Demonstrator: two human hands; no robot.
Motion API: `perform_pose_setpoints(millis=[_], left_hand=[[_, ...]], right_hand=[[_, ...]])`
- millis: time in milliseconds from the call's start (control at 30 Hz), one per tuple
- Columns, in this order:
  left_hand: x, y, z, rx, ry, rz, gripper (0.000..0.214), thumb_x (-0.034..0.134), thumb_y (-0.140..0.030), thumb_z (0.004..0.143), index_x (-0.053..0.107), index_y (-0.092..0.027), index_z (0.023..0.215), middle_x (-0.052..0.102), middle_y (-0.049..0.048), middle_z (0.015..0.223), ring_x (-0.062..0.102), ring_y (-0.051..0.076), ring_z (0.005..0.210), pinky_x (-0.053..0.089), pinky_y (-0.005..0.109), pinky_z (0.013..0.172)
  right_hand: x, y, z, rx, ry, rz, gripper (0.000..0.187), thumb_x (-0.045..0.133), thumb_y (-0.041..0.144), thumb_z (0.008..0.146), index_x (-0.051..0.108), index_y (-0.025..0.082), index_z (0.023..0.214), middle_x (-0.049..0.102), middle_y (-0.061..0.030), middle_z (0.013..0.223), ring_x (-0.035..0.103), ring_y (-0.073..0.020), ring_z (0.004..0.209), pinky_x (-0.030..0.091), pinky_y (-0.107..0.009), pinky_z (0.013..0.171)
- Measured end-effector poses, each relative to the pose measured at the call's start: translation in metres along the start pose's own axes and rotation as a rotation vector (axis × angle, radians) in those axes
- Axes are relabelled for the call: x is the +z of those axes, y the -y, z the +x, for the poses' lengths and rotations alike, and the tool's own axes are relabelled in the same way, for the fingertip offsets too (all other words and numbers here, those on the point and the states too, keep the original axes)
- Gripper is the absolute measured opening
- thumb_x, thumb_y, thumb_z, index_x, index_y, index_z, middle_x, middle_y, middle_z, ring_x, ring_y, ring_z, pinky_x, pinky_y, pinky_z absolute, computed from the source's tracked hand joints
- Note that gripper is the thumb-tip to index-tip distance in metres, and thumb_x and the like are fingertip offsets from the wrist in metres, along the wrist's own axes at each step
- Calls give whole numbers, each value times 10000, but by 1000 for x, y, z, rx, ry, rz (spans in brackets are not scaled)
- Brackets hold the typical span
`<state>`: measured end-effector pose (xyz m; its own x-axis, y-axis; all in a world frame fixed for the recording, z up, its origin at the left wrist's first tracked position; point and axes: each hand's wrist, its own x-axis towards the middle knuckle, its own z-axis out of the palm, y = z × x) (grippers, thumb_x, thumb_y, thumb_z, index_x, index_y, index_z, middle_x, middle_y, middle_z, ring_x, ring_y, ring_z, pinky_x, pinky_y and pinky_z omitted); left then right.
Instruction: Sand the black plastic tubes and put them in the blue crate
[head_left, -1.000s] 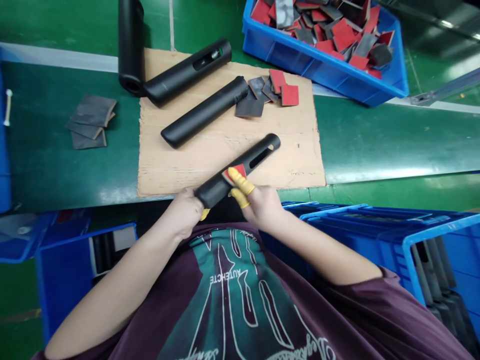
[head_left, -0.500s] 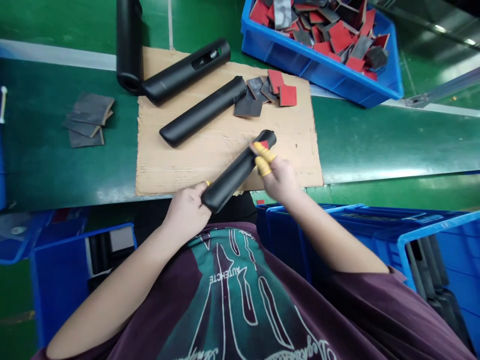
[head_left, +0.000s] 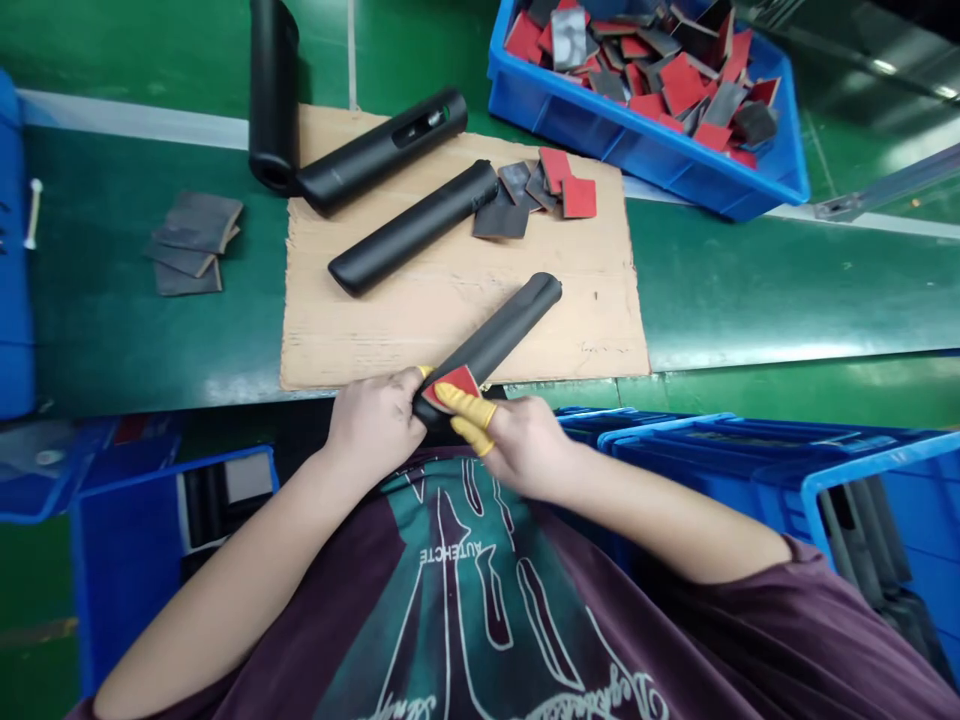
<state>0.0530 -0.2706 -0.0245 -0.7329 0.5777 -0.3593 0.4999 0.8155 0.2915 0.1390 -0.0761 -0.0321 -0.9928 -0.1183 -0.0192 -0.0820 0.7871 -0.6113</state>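
- The left hand [head_left: 373, 425] is wrapped around the lower end of a black tube [head_left: 487, 345], and the right hand [head_left: 525, 447] is close beside it, so the hands nearly meet at the tube.
- Yellow finger cots [head_left: 465, 405] cover the right thumb and forefinger, which pinch a red-backed sanding pad [head_left: 454, 383] against the tube; another cot shows on a left fingertip.
- The left grip looks chosen to steady the tube against the pressure from the pad.
- The tube slants up and away from the person, its far end over a cardboard sheet [head_left: 420, 330] but not resting on it.
- The sheet lies on a green counter [head_left: 787, 285], probably as a cushion for the work.
- Two more black tubes [head_left: 412, 228] [head_left: 382, 150] lie on the cardboard, and a third [head_left: 274, 100] stands on end at its far edge.
- A small heap of loose pads [head_left: 525, 195] sits within reach on the cardboard.
- A blue crate [head_left: 570, 120] of red and grey pads waits beyond it, with a stack of worn dark pads [head_left: 193, 245] off to the left.
- Blue crates [head_left: 862, 470] sit below the counter's near edge on the right.
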Motion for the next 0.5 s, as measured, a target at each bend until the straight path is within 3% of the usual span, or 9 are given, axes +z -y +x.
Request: perform_pose_setpoints(millis=[167, 200, 333, 400, 500], left_hand=[[-4, 0, -1, -3, -46, 24, 381, 487, -171, 733, 729, -166, 1027, 782, 129, 881, 739, 358, 877, 478, 371, 692], [-4, 0, -1, 2, -58, 26, 375, 493, -171, 730, 730, -168, 1021, 783, 127, 881, 739, 353, 872, 477, 367, 687], [-2, 1, 1, 36, -119, 57, 332, 523, -168, 716, 736, -183, 971, 782, 105, 834, 741, 315, 825, 455, 336, 647], [1, 4, 1, 64, -187, 82, 299, 526, -156, 701, 738, -194, 910, 765, 88, 757, 734, 294, 759, 430, 323, 602], [5, 9, 1, 155, -349, 128, 270, 515, -125, 656, 732, -196, 802, 702, 70, 607, 699, 270, 632, 371, 311, 523]], right_hand=[[-8, -10, 7, 146, -309, 65, 413, 436, 316, 1007, 701, 171, 1289, 779, -109, 1163, 757, -248, 1012, 633, -412, 908], [-6, -6, 6, 128, -300, 66, 420, 428, 316, 1012, 694, 161, 1298, 784, -116, 1144, 760, -246, 998, 637, -404, 892], [5, 14, -2, -19, -71, 47, 430, 448, 372, 1021, 679, 186, 1333, 801, -82, 840, 739, -198, 660, 635, -324, 634], [3, 10, 0, 29, -118, 83, 421, 455, 374, 1015, 700, 188, 1303, 808, -85, 907, 762, -210, 753, 652, -350, 723], [-2, 1, 4, 177, -301, 165, 420, 452, 356, 1007, 704, 168, 1286, 792, -97, 1102, 751, -252, 1033, 624, -428, 945]])
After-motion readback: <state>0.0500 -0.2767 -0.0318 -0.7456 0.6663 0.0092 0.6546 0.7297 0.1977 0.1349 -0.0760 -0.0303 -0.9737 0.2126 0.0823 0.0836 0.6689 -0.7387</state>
